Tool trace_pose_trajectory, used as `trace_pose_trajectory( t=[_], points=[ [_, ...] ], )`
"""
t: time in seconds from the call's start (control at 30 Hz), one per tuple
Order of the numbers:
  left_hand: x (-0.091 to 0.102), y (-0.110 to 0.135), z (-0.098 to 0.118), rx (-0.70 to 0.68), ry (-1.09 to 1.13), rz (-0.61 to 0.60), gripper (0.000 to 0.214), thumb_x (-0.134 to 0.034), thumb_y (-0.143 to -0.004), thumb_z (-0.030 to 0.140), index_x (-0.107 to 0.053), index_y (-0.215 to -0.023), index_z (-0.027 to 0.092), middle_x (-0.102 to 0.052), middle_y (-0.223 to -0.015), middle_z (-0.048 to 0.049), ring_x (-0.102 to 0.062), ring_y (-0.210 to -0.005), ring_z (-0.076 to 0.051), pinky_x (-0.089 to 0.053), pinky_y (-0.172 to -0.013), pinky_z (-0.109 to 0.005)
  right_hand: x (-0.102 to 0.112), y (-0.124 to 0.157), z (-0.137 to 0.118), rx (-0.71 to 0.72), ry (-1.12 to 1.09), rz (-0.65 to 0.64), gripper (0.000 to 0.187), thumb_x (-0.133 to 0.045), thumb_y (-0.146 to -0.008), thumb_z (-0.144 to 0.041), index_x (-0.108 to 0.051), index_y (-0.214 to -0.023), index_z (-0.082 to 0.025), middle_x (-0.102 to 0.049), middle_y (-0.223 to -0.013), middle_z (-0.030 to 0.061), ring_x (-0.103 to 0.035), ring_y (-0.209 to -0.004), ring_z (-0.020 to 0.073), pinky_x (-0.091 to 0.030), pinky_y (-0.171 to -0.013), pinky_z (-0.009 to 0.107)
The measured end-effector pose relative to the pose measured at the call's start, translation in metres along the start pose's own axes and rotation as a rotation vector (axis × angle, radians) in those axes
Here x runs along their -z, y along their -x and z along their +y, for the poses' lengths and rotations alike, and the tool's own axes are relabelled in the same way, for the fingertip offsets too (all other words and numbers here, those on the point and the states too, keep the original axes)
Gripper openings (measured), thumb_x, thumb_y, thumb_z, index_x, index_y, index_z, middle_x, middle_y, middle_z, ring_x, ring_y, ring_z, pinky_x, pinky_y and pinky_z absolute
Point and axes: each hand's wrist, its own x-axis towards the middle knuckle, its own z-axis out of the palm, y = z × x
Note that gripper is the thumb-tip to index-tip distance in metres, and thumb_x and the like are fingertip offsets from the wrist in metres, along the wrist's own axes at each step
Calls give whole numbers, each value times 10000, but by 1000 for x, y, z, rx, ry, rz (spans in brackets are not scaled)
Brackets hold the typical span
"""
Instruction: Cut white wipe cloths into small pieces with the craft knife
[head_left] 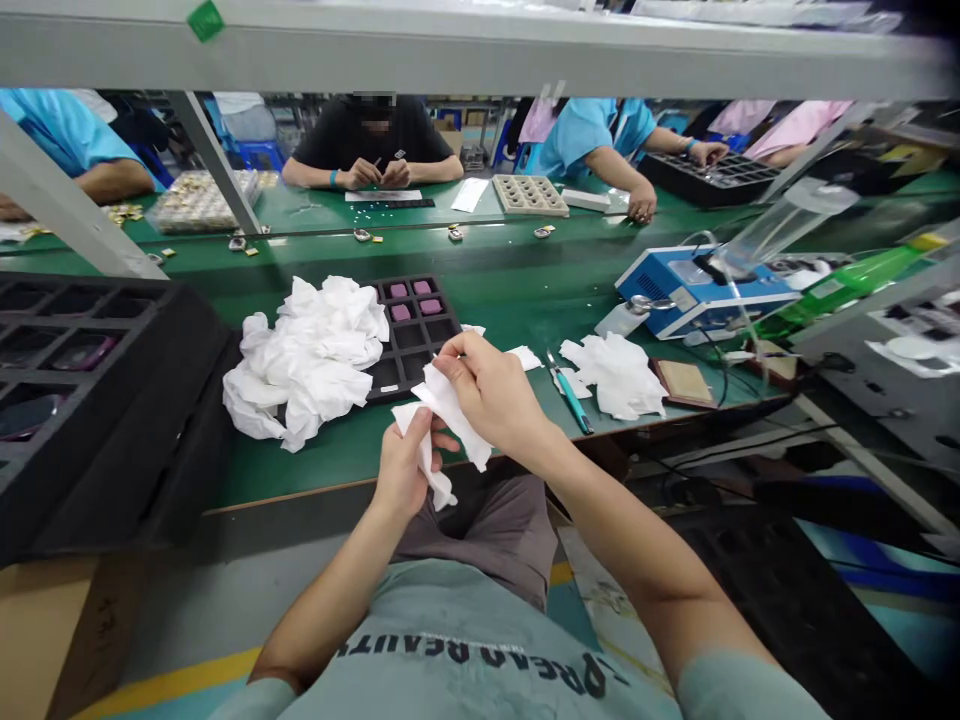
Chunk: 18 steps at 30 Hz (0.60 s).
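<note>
White tissue hangs between my hands over the front edge of the green bench. My left hand has its thumb pressed on one part of it, and a piece droops below the fingers. Just above, my right hand pinches the upper part with thumb and fingertips. Whether anything is wrapped inside the tissue is hidden. Behind my hands lies a black compartment tray with several small purple pieces in its far pockets. A big heap of crumpled white tissue covers the tray's left side.
To the right lie a teal-handled craft knife, a smaller tissue pile and a brown pad. A blue machine and a green bottle stand beyond. Stacked black trays rise at left. Co-workers sit across the bench.
</note>
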Motion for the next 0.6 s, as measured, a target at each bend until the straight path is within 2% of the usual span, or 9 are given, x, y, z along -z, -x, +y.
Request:
trace_pose_trajectory(
  t=[0.13,0.23,0.33,0.47,0.6],
  points=[
    [11,-12,10,-63,-12,80,332,-852,-594,344,-630,-711,127,-668,-655,-40,-602,-489,-110,-268,-369,-179,5,2,16,-59,119,178,219,-498,-992,-405,-586,-907,-223,-628,-712,6,-513,-570,160,-290,-592,280],
    [34,-12,20,-70,50,196,283,-813,-560,282,-613,-708,146,-650,-631,-17,-601,-498,-121,-270,-365,-177,21,-4,31,-117,189,312,268,-483,-999,-461,-575,-918,-223,-576,-628,-7,-484,-538,166,-292,-595,292],
    [62,-10,36,-144,91,324,259,-779,-526,215,-601,-709,168,-599,-602,28,-546,-485,-103,-305,-362,-178,38,-6,51,-157,205,397,273,-488,-992,-463,-575,-914,-216,-555,-603,-12,-488,-554,171,-315,-605,299],
    [88,-12,57,-209,-41,411,232,-747,-526,232,-603,-698,175,-540,-552,40,-474,-454,-99,-392,-368,-207,48,5,91,-264,196,395,253,-510,-964,-434,-589,-891,-205,-546,-595,-13,-480,-566,176,-335,-618,309],
    [96,-23,66,-185,-215,430,291,-767,-489,269,-600,-704,169,-548,-567,34,-462,-438,-96,-342,-329,-198,45,23,137,-373,200,367,281,-502,-944,-453,-604,-882,-198,-623,-712,46,-520,-665,212,-359,-666,336]
  ],
)
